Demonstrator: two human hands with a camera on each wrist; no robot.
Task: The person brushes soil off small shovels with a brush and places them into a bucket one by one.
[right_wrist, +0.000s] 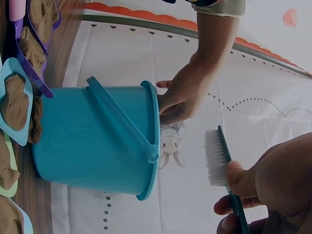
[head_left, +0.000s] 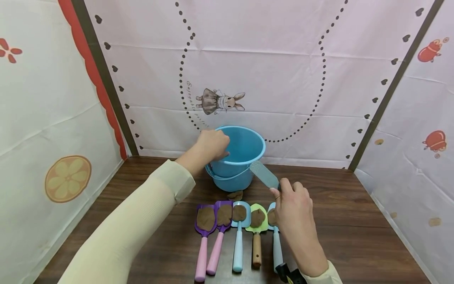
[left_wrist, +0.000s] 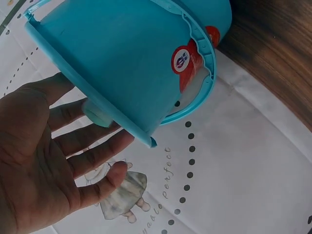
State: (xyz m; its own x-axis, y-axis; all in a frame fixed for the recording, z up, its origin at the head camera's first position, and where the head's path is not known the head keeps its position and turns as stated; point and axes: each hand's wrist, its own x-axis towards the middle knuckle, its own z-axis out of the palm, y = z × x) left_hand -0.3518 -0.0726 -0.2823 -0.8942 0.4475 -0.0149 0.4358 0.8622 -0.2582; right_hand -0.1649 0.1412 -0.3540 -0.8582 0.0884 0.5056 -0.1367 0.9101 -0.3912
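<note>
A blue bucket (head_left: 235,169) stands at the back of the table, its carrying handle hanging down. At its left rim is my left hand (head_left: 211,144); in the left wrist view the fingers are spread and loosely bent, their tips hidden behind the rim (left_wrist: 90,92). A small pale green rounded piece (left_wrist: 97,114) shows between those fingers, and what it belongs to is hidden. My right hand (head_left: 296,217) grips a dark teal brush (right_wrist: 234,195) with white bristles (right_wrist: 215,157). The brush head slants up beside the bucket's right side, apart from it in the right wrist view.
Several toy shovels holding brown sand lie in a row before the bucket: two purple (head_left: 204,221), a light blue (head_left: 238,244), a green (head_left: 258,209) and another light blue (head_left: 277,252). A brown lump (head_left: 235,195) lies at the bucket's base. Patterned cloth (head_left: 283,79) walls the table.
</note>
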